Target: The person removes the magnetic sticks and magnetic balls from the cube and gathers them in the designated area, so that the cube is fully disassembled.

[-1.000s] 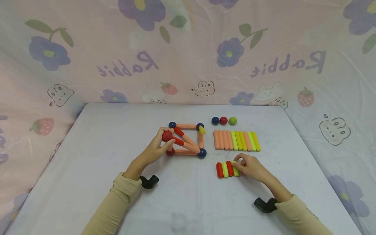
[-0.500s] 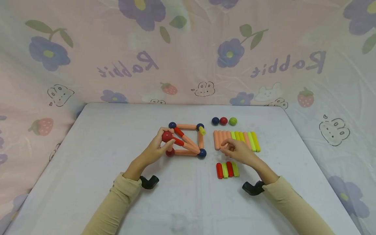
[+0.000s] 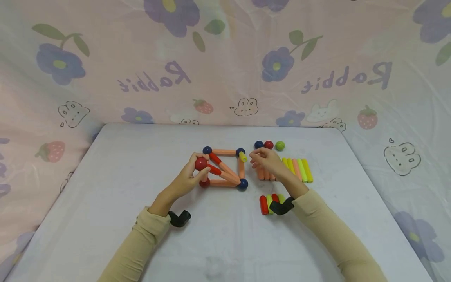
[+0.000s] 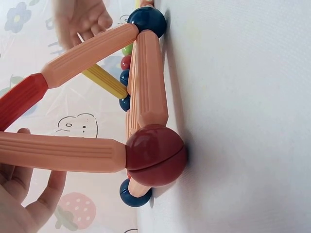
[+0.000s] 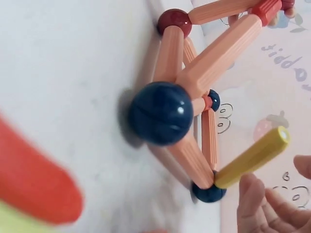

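My left hand [image 3: 183, 180] holds a raised red ball [image 3: 201, 163] at the top of a frame built from sticks and balls. Salmon sticks [image 4: 154, 80] form its square base, with a red ball [image 4: 156, 155] at one corner and blue balls [image 5: 163, 114] at the others. Slanting sticks, salmon with red ends [image 3: 214, 170], run up to the raised ball. At the far right corner a yellow stick [image 5: 252, 158] stands up at a tilt from a blue ball. Close to the right of it is my right hand [image 3: 269, 162], fingers loosely bent with nothing between them.
Right of the frame lies a row of salmon, green and yellow sticks [image 3: 303, 170], partly under my right hand. Behind it are a blue, a red and a green ball [image 3: 280, 145]. Short red and green sticks [image 3: 263, 205] lie nearer, partly covered by the black wrist mount [image 3: 282, 206].
My right hand has moved from the short sticks, across the long row, up and left toward the yellow stick. The left hand and the frame stay in place.
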A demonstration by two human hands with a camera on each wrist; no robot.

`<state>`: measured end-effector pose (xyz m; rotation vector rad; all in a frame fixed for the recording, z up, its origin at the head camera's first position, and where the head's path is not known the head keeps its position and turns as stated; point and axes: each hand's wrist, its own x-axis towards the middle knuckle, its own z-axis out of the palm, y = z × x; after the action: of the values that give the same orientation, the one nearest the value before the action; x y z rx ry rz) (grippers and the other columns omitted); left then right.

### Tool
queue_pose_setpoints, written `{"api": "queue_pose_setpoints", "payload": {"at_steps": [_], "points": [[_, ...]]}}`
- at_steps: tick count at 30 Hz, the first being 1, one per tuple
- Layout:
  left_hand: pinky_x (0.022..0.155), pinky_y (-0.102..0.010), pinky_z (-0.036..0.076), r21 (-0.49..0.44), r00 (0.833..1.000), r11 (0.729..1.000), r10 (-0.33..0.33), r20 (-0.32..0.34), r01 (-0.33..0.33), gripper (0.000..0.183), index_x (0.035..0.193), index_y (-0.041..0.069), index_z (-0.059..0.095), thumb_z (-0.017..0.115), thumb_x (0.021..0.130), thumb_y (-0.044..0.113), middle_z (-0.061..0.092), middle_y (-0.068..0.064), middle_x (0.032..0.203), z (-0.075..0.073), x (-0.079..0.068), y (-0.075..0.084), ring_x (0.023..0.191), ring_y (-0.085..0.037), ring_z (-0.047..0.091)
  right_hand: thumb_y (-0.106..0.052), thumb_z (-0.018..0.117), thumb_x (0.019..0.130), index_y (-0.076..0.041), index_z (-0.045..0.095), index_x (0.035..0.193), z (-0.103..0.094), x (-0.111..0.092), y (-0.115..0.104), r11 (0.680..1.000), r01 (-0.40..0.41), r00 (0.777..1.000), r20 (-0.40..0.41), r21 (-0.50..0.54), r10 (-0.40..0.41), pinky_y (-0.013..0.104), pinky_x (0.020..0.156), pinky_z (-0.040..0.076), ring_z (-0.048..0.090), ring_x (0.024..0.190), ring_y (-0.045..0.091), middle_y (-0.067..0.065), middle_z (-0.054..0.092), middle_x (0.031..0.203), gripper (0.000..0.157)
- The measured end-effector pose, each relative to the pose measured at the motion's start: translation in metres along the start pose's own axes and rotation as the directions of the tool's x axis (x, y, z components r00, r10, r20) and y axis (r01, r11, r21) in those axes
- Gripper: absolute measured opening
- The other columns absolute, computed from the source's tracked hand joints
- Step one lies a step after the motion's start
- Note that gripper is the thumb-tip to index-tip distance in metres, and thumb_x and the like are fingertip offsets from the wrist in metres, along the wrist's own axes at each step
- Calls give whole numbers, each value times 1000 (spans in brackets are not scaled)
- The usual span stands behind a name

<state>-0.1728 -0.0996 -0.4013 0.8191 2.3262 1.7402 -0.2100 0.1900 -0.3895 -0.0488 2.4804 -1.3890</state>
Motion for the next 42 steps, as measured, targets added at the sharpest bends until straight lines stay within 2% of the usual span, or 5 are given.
{"api": "queue_pose_setpoints", "payload": {"at_steps": [9, 16, 27, 35, 42], "points": [[71, -27, 53, -4, 1000, 1000, -8, -2, 8, 34, 126, -4, 34, 50, 98, 5, 52, -30, 90, 0, 0, 0, 77, -41, 53, -39, 50, 99, 0, 46, 135, 10, 27, -13, 977, -193, 980, 63, 88, 188, 22, 73, 58, 69, 81, 13, 20, 58, 119, 53], [70, -28, 53, 3, 1000, 1000, -5, -1, 5, 34, 126, -6, 34, 50, 98, 4, 53, -29, 87, 1, 0, 0, 76, -41, 52, -34, 53, 98, -3, 42, 142, 17, 38, -13, 950, -293, 953, 114, 111, 281, 20, 71, 57, 63, 82, 14, 15, 54, 123, 54], [70, -28, 52, 3, 1000, 1000, -3, -1, 3, 33, 126, -5, 35, 50, 98, 5, 53, -28, 86, 0, 0, -1, 76, -40, 52, -26, 48, 100, 0, 55, 131, 16, 40, -10, 950, -278, 959, 93, 139, 267, 12, 57, 48, 52, 55, 5, 0, 55, 78, 41], [70, -27, 52, -2, 1000, 1000, -14, 0, 14, 34, 127, -4, 35, 50, 98, 6, 53, -28, 86, 0, 0, -2, 77, -41, 52, -19, 46, 98, 6, 57, 123, 12, 42, -2, 957, -231, 969, 127, 177, 210, 11, 53, 45, 50, 54, 4, -1, 53, 75, 37], [71, -27, 52, -1, 1000, 1000, -12, -1, 12, 34, 127, -4, 35, 50, 98, 6, 53, -29, 87, 1, 1, -3, 77, -41, 52, -23, 46, 101, 2, 57, 127, 7, 43, 0, 962, -232, 970, 104, 144, 219, 13, 54, 41, 49, 57, 7, 1, 55, 78, 38]]}}
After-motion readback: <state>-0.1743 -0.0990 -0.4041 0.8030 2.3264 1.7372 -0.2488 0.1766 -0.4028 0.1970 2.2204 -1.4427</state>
